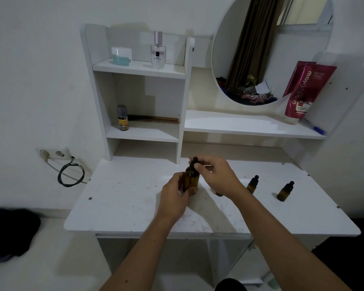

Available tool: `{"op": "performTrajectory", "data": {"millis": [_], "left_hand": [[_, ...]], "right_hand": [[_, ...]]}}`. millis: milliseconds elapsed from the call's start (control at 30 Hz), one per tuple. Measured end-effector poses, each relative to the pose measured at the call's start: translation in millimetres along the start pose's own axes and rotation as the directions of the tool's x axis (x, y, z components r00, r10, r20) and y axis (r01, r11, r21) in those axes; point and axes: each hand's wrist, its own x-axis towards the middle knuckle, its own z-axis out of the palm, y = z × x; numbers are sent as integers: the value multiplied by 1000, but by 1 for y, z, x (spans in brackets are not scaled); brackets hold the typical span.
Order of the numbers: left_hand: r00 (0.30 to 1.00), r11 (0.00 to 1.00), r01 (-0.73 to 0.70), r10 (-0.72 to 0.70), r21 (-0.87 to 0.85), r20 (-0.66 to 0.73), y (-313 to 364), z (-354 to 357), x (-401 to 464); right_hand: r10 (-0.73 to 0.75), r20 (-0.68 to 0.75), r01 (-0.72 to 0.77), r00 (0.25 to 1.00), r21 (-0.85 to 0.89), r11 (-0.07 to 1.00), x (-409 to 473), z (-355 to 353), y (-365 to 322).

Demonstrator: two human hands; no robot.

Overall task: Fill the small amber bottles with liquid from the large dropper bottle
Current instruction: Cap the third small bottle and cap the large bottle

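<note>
We take the large dropper bottle (191, 179) as our landmark; it stands upright on the white table (122, 206), near the middle. Our left hand (175, 199) wraps its curled fingers and thumb around the bottle's amber body from the near left side. Our right hand (215, 175) comes over from the right, fingertips pinching the black dropper cap (194, 161) at the bottle's top. To the bottle's right, well apart from it, two small amber bottles stand capped: the closer one (252, 184) just past our right wrist, the other (284, 191) further right. Behind the bottle rises a white shelf unit (101, 97); on its lower shelf sit a small yellow-labelled can (122, 120) and a comb (156, 119), on its top shelf a clear perfume bottle (158, 51).
</note>
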Motion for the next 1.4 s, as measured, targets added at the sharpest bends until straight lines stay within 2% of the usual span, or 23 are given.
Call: {"op": "performTrajectory", "data": {"millis": [167, 300, 367, 700, 933, 1100, 1400], "left_hand": [[1000, 1000, 3, -3, -11, -2, -1, 0, 0], [1000, 1000, 6, -6, -15, 1, -1, 0, 2], [1000, 1000, 1, -1, -4, -5, -2, 0, 2], [999, 1000, -10, 11, 21, -34, -5, 3, 3], [999, 999, -6, 8, 48, -40, -6, 5, 2], [999, 997, -2, 6, 81, -49, -7, 6, 1], [999, 992, 9, -4, 122, -37, -3, 5, -3]], "right_hand": [[28, -74, -27, 997, 13, 1000, 4, -3, 0], [8, 90, -7, 996, -4, 1000, 9, -8, -2], [29, 121, -27, 992, -20, 999, 10, -8, -2], [6, -127, -10, 992, -31, 999, 6, 13, 6], [58, -143, -58, 988, 4, 998, 0, 16, 1], [16, -171, -20, 985, -19, 1000, -6, 22, 1], [8, -117, -17, 993, -77, 997, -7, 19, 0]]}}
